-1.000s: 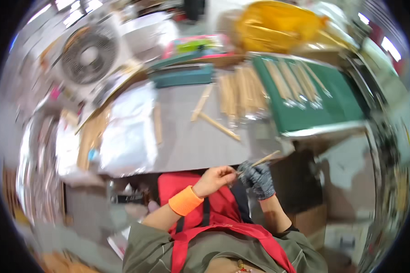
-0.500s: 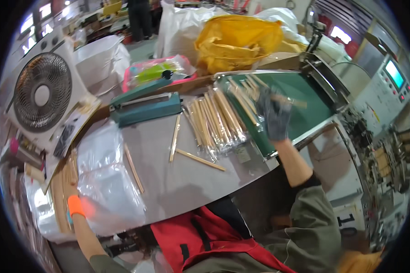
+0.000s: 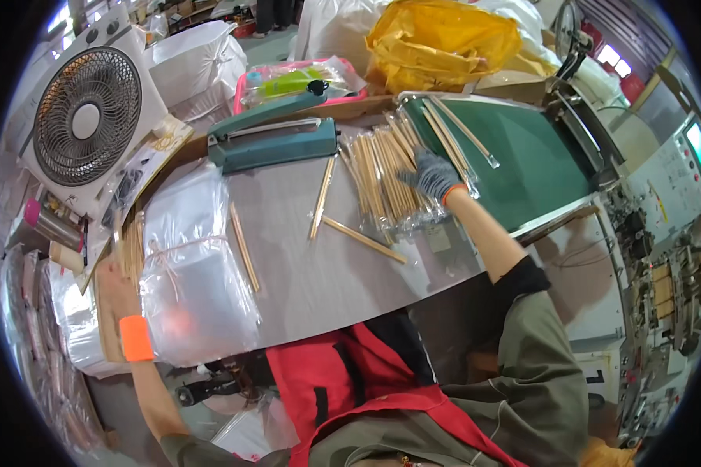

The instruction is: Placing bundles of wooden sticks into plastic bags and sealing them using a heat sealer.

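Note:
My right hand (image 3: 436, 176), in a grey knitted glove, lies over the right side of a pile of clear-wrapped wooden chopsticks (image 3: 378, 175), with its fingers stretched out to the left. Several more chopstick packs (image 3: 446, 136) lie beside it on the edge of a green conveyor belt (image 3: 530, 163). At the far left is my bare left hand (image 3: 118, 292), an orange band around its wrist. Its fingers are blurred, near loose wooden sticks (image 3: 133, 253) and next to a tied stack of clear plastic bags (image 3: 199, 272).
A teal bag sealer (image 3: 276, 145) stands at the table's back, with a pink tray (image 3: 304, 82) behind it. A white fan (image 3: 86, 117) is at the left. Single chopstick pairs lie mid-table. A yellow sack (image 3: 436, 50) stands beyond the belt.
My right hand has moved left and nearer, from above the green belt onto the chopstick pile. The view has shifted. My left hand stays by the loose sticks and bags.

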Motion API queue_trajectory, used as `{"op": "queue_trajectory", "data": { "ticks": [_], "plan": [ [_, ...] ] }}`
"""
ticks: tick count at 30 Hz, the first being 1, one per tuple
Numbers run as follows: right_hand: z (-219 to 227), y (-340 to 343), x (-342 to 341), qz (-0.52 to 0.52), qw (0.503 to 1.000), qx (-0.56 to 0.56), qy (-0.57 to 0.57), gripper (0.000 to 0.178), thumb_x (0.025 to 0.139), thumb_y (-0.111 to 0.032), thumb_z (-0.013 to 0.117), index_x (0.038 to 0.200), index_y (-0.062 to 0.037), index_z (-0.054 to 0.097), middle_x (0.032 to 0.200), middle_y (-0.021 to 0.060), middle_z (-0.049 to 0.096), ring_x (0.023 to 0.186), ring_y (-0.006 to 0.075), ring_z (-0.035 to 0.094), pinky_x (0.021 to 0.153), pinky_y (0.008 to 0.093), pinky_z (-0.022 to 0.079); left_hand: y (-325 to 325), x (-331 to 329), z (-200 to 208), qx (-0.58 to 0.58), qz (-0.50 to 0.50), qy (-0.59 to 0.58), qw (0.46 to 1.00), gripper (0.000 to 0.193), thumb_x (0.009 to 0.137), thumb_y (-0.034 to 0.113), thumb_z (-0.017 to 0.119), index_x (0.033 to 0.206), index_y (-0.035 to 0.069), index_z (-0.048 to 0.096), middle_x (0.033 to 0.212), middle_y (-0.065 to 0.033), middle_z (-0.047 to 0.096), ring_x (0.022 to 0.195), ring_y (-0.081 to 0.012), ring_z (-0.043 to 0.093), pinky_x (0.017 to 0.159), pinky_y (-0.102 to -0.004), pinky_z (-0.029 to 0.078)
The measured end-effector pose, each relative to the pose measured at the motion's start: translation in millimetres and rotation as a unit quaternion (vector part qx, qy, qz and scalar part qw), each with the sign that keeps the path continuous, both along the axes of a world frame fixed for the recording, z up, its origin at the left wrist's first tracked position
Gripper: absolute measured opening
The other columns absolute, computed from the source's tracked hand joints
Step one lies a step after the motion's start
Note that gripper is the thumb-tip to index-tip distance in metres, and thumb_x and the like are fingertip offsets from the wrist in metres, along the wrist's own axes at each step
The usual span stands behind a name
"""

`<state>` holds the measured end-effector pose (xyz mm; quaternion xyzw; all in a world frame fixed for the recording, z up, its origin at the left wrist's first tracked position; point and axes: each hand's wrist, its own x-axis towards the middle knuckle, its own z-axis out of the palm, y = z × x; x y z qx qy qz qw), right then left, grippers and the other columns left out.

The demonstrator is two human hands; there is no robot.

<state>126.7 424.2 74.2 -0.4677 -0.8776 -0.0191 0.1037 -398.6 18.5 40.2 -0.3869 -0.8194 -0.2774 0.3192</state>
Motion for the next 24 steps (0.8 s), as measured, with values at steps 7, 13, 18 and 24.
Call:
{"op": "queue_trajectory", "data": {
  "ticks": [7,13,18,24],
  "plan": [
    [-29,-69,-20,-0.081,0.993,-0.069,-0.053,0.076,0.074,-0.039,0.067,0.129,0.0035,0.036,0.136,0.0272,0.034,0.124,0.0410,0.037,0.100,0.0459,0.035,119,228,-62,0.162,-0.275,-0.536,0.782,0.023,0.093,0.024,0.045,0.111,0.010,0.050,0.076,0.0004,0.050,0.058,-0.0055,0.045,0.047,-0.0193,0.037],
    [-26,-51,-18,-0.045,0.999,-0.020,0.001,0.089,0.076,-0.060,0.056,0.134,0.0036,0.032,0.136,0.0279,0.035,0.126,0.0387,0.036,0.105,0.0437,0.029,232,343,-60,-0.062,-0.248,-0.480,0.839,0.066,0.086,0.043,0.054,0.128,-0.005,0.038,0.124,-0.0304,0.045,0.115,-0.0423,0.043,0.095,-0.0460,0.036],
    [-34,-11,-9,-0.161,0.973,-0.146,0.079,0.082,0.070,-0.055,0.062,0.125,0.0034,0.043,0.130,0.0264,0.044,0.122,0.0372,0.041,0.101,0.0420,0.033,265,368,-65,-0.041,-0.328,-0.494,0.804,0.073,0.086,0.045,0.052,0.135,-0.004,0.029,0.131,-0.0304,0.038,0.122,-0.0431,0.035,0.103,-0.0451,0.027],
    [-45,-78,-32,-0.004,0.989,-0.079,0.125,0.066,0.076,-0.047,0.057,0.123,-0.0013,0.047,0.119,0.0227,0.052,0.110,0.0338,0.051,0.095,0.0429,0.039,255,382,-68,0.054,-0.313,-0.413,0.854,0.070,0.086,0.040,0.054,0.135,-0.003,0.028,0.130,-0.0276,0.040,0.121,-0.0454,0.034,0.102,-0.0457,0.028]
  ]
}}
